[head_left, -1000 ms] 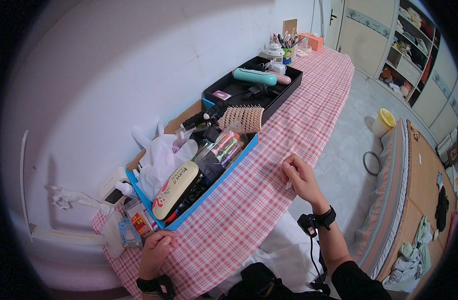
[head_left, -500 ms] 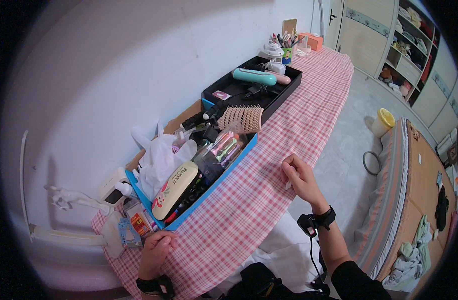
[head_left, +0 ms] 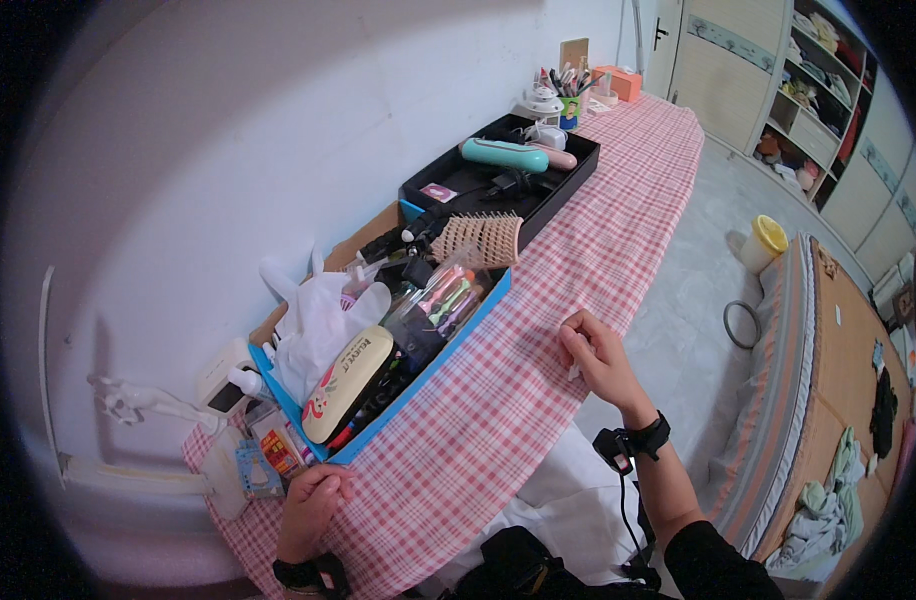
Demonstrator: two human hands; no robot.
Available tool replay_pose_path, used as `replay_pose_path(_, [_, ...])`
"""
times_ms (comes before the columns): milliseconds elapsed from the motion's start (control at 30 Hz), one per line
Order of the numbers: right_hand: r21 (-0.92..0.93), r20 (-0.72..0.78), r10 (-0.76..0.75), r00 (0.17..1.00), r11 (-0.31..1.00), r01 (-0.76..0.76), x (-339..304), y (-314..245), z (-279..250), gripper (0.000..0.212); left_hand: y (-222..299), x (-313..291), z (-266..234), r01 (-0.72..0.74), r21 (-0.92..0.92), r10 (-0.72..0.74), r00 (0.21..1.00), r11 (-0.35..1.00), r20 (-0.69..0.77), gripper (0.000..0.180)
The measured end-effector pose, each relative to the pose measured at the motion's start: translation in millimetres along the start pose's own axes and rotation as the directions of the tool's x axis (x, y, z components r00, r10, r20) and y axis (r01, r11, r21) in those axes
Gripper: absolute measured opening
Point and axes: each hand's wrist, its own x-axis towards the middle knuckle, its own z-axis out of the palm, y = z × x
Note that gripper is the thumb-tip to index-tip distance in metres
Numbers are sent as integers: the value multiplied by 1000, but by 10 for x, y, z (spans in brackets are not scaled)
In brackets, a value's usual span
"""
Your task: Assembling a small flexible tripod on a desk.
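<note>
My left hand point(head_left: 311, 505) rests on the checked cloth beside the near corner of a blue box point(head_left: 425, 378), its fingers curled in with nothing visible in them. Farther right, my right hand point(head_left: 595, 355) is closed over the table's near edge; a bit of something white point(head_left: 575, 373) peeks out under its fingers, too covered to name. The box holds a cream-coloured case point(head_left: 350, 385), a white plastic bag point(head_left: 323, 325), a pink-beige vent hairbrush point(head_left: 478, 240) and a clear pouch of colourful sticks point(head_left: 446, 300).
Behind the box lies a black tray point(head_left: 563, 195) with a turquoise hair tool point(head_left: 505, 154). Small packets point(head_left: 276, 447) and a white figurine point(head_left: 148, 397) sit at the left. Pens in a cup point(head_left: 570, 105) stand far back. A yellow-lidded bin point(head_left: 765, 240) and a bed point(head_left: 828, 400) are at right.
Both hands keep their places and their closed shape. The view has shifted very slightly; nothing else visibly moves.
</note>
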Motion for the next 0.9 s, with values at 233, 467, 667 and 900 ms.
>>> replay_pose_path(233, [-34,2,-8,1000,999,8,5,13,-8,22,18,-11,21,4,8,-4,1000,1000,-14,21])
replay_pose_path(467, [-22,1,-18,1000,1000,18,1,-9,-5,21,15,-9,29,-37,63,38,999,997,-11,21])
replay_pose_path(667, [-17,-2,-14,1000,1000,14,1,-23,-3,21,-10,3,16,-37,44,37,999,998,-2,21])
replay_pose_path(900, [-15,-11,-27,1000,1000,27,3,9,4,21,-46,12,12,-61,-19,60,998,998,-7,21])
